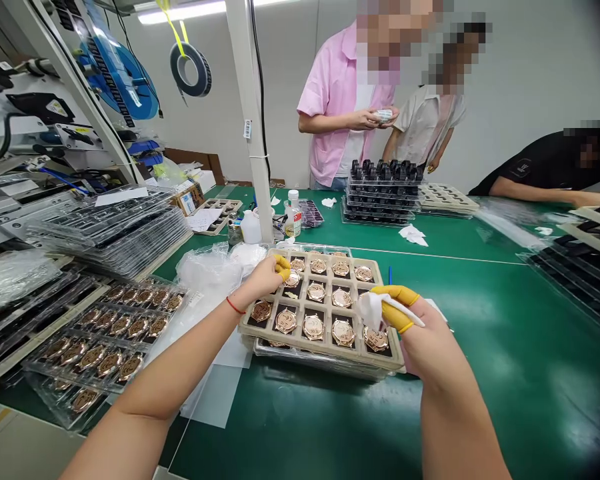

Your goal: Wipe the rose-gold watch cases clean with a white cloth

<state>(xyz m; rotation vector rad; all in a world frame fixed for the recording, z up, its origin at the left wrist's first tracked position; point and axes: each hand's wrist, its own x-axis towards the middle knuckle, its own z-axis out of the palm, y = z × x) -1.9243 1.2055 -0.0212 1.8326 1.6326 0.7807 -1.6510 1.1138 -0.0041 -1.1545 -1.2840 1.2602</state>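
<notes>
A beige tray (pixel 329 345) holds rose-gold watch cases in square compartments, on top of other trays. My left hand (pixel 266 276), wearing yellow finger cots, is at the tray's left side. Its fingers are closed at the edge of a watch case (pixel 292 279), which overlaps a compartment divider. Over the tray's right side, my right hand (pixel 414 319) is closed around a crumpled white wipe (pixel 372 311). Its fingers have yellow cots too. Just beneath the wipe lies another watch case (pixel 376 339). A small gold piece (pixel 291 295) rests in a compartment near my left hand.
Clear trays of watch cases (pixel 125 327) and plastic bags (pixel 207 270) lie left. A post (pixel 253 133) rises behind the tray, near a bottle (pixel 293 217). Stacked trays of black parts (pixel 380 200) stand farther back. Several people are across the green table (pixel 480 373).
</notes>
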